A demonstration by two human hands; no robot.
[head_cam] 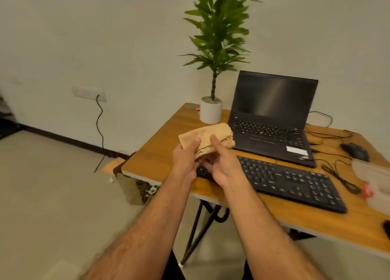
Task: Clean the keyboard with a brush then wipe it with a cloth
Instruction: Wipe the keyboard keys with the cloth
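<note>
A: What's the biggest thing there?

B: A wooden surface (285, 214) on black metal legs, set against a pale wall. A tall green plant (217, 32) in a white pot stands at its far left corner.

A: And on top of it?

B: An open black laptop (272, 119) with a dark screen, toward the back. Just in front of it lies a black keyboard (295, 182), running along the near edge. The keyboard's left end is hidden behind the hands.

A: Anything to the right?

B: A dark mouse (355, 152), some thin black cables (341, 177) and a clear plastic container (375, 178) at the right edge, blurred.

A: Where's the cloth?

B: A folded tan cloth (207, 137) is held up in the air, above the left end of the keyboard and not touching it.

A: Who holds it?

B: Both. The left hand (185, 159) grips its left side, thumb pressed on top. The right hand (223, 163) holds the right part, thumb on top and fingers (207, 163) curled underneath.
</note>
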